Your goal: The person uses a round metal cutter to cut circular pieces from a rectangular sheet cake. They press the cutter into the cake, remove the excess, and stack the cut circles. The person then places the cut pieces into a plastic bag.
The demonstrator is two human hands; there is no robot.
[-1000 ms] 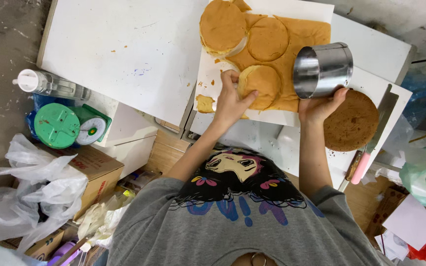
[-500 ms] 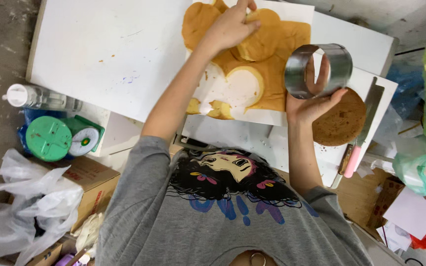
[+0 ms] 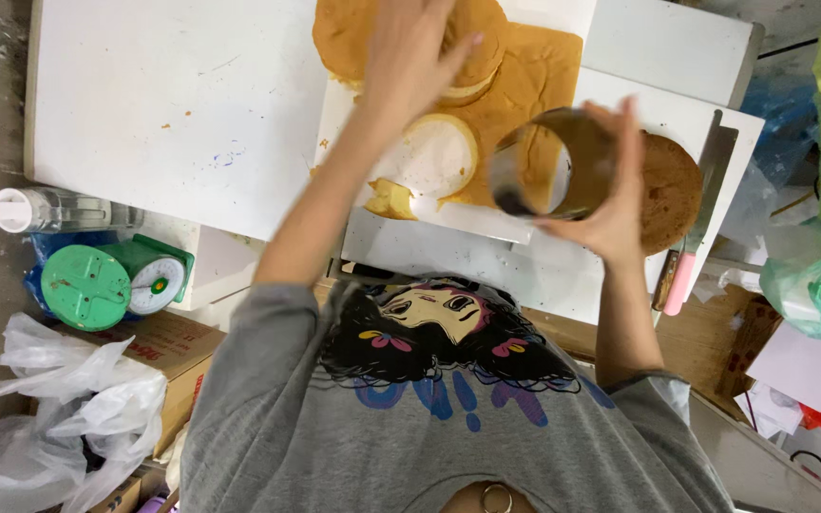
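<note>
While the right hand clasps the metal ring cutter above the board's near edge, the left hand spreads open over the sponge sheet.

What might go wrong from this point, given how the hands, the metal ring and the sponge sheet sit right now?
1. The right hand holds the metal ring cutter tilted in the air over the sponge cake sheet; set down crooked, it may cut an uneven round.
2. The left hand rests on a cut round; hard pressing could dent or tear the soft sponge.
3. The knife with the pink handle lies at the board's edge near the right arm and might get knocked off.
</note>
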